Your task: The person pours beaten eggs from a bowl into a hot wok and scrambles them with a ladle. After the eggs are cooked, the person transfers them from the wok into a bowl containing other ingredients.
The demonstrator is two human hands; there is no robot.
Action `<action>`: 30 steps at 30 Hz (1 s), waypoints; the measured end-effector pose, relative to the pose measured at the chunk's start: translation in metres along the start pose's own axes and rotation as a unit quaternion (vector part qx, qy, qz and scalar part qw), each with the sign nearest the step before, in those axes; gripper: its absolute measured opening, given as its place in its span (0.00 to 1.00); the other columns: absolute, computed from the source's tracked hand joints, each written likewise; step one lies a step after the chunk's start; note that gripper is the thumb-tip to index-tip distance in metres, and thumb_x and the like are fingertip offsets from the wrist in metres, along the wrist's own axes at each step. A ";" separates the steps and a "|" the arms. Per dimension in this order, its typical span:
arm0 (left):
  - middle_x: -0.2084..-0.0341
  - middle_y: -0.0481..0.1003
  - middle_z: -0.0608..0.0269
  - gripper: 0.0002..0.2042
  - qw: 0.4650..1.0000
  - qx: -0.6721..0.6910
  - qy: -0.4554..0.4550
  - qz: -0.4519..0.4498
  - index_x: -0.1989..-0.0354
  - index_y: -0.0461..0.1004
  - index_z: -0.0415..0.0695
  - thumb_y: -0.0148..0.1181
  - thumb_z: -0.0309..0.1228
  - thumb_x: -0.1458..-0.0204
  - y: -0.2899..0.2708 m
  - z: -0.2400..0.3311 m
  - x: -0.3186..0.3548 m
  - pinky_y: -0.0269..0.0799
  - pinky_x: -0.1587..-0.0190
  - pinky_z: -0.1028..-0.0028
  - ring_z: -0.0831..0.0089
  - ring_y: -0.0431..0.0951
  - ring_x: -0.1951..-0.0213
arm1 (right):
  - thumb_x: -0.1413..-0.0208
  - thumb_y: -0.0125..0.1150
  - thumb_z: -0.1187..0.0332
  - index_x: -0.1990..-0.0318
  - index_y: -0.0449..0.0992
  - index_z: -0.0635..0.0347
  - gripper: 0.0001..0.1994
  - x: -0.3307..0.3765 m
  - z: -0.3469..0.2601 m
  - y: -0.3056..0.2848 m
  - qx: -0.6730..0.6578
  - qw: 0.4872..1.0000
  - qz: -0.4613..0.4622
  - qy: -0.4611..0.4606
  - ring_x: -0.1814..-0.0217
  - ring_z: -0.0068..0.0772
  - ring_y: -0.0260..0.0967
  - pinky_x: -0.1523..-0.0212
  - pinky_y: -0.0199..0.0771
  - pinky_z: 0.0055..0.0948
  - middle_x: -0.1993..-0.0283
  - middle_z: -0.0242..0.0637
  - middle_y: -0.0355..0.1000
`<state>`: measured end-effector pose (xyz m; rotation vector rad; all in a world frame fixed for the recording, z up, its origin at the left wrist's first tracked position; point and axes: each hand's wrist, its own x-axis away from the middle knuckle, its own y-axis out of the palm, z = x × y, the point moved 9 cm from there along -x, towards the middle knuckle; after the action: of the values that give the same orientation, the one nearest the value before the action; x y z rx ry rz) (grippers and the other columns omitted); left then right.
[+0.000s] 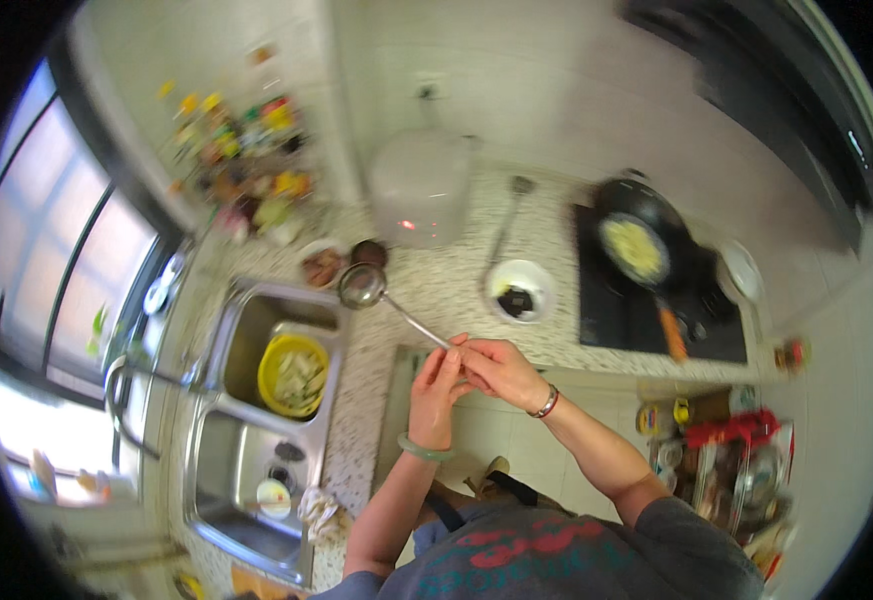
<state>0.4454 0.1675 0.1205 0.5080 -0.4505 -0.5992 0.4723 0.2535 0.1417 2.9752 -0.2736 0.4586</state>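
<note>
A metal ladle (414,321) slants up to the left over the counter's front edge, its round bowl at the far end near two small bowls. Both hands meet at the near end of its handle. My right hand (501,370), with a dark bracelet at the wrist, is closed around the handle. My left hand (434,395), a pale bangle below it, has its fingers pressed on the handle's end beside the right fingers. The very tip of the handle is hidden by the fingers.
A double steel sink (336,400) holds a yellow basin (268,372) of cut pale food. A white bowl (546,290) with something dark inside stands right of the ladle. Further right, a wok (678,232) with pale food sits on the black stove (606,325). A small bowl of meat (322,267) stands behind the sink.
</note>
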 end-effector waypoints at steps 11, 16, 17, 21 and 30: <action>0.61 0.74 0.65 0.16 0.972 -0.005 -0.125 -0.199 0.52 0.73 0.42 0.53 0.42 0.40 0.250 -0.111 -0.024 0.72 0.55 0.71 0.77 0.74 0.60 | 0.42 0.57 0.73 0.51 0.70 0.61 0.12 0.203 -0.039 -0.209 0.110 0.864 0.401 -0.282 0.70 0.17 0.69 0.73 0.70 0.19 0.63 0.33 0.74; 0.62 0.74 0.67 0.18 0.949 -0.042 -0.186 -0.251 0.52 0.73 0.44 0.52 0.45 0.40 0.295 -0.158 -0.038 0.72 0.56 0.73 0.78 0.74 0.60 | 0.40 0.51 0.77 0.58 0.69 0.67 0.05 0.219 -0.037 -0.267 0.136 0.836 0.454 -0.276 0.68 0.18 0.72 0.69 0.73 0.20 0.61 0.36 0.74; 0.63 0.74 0.68 0.18 0.945 -0.050 -0.198 -0.254 0.52 0.73 0.44 0.52 0.45 0.40 0.300 -0.165 -0.042 0.72 0.55 0.74 0.78 0.74 0.60 | 0.40 0.50 0.77 0.58 0.70 0.67 0.05 0.216 -0.040 -0.276 0.141 0.838 0.452 -0.271 0.68 0.18 0.72 0.68 0.73 0.20 0.62 0.36 0.74; 0.58 0.74 0.67 0.20 0.936 -0.054 -0.193 -0.289 0.49 0.71 0.44 0.48 0.46 0.38 0.314 -0.182 -0.076 0.72 0.55 0.73 0.76 0.74 0.57 | 0.39 0.48 0.75 0.58 0.72 0.66 0.07 0.199 -0.046 -0.309 0.163 0.840 0.452 -0.252 0.69 0.22 0.71 0.69 0.72 0.22 0.66 0.35 0.72; 0.42 0.62 0.53 0.34 0.913 -0.108 -0.303 -0.252 0.34 0.52 0.40 0.56 0.48 0.43 0.281 -0.283 -0.113 0.66 0.43 0.63 0.62 0.64 0.41 | 0.42 0.52 0.75 0.56 0.72 0.59 0.08 0.171 -0.066 -0.401 0.523 0.679 0.485 -0.176 0.68 0.50 0.69 0.70 0.70 0.41 0.67 0.44 0.67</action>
<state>0.6294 0.5282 0.0297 0.2095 -0.8383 -1.3078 0.6926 0.6274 0.2208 3.5696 -2.4617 0.0326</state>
